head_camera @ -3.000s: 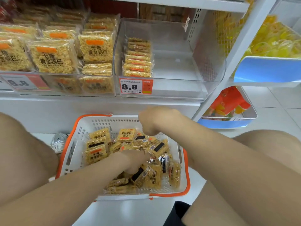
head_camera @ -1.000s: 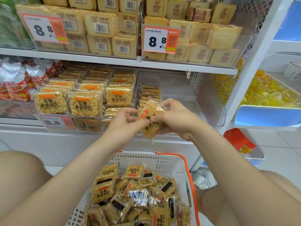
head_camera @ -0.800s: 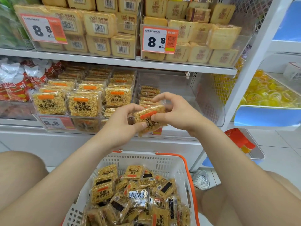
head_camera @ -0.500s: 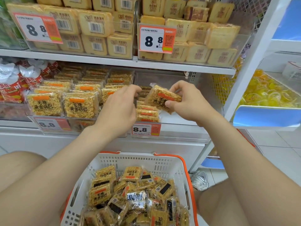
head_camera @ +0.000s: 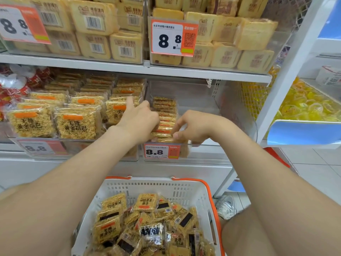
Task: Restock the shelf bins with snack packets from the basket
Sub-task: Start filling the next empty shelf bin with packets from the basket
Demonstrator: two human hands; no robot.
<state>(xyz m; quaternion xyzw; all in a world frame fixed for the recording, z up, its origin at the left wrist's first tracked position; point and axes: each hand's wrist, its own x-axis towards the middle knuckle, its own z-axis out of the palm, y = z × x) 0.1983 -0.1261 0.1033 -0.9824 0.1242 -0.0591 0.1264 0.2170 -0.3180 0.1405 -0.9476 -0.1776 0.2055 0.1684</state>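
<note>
1. Where the view begins, closest to us, we find a white basket (head_camera: 156, 184) with an orange rim, set between the person's bare legs. It holds a loose heap of snack packets (head_camera: 146, 202), some label up and some showing dark backs.
2. Just right of the basket, a grey shoe (head_camera: 226, 206) rests on the tiled floor.
3. Beyond the basket, both forearms reach to the middle shelf. There a clear bin (head_camera: 230, 111) carries an 8.8 price tag (head_camera: 161, 151) on its front. A single row of packets (head_camera: 164, 109) stands on edge along its left wall.
4. We see the right hand (head_camera: 195, 127) at the near end of that row. Its thumb and curled fingers pinch the front packet (head_camera: 162, 134), which sits inside the bin, touching the rest of the row.
5. The left hand (head_camera: 138, 121) lies against the row's left side, knuckles up, with its fingers bent out of sight. We cannot tell whether it grips anything.
6. Left of it, the neighbouring bin (head_camera: 92, 146) is packed with upright packets facing us (head_camera: 75, 123), each with an orange label.
7. At the far left we make out red-and-white bags (head_camera: 14, 85).
8. On the shelf above, an upper bin (head_camera: 280, 50) is stacked with pale square cakes (head_camera: 255, 33) behind a large 8.8 tag (head_camera: 173, 38).
9. Farthest right, a blue-fronted tray (head_camera: 302, 132) holds yellow jelly cups (head_camera: 304, 108).
</note>
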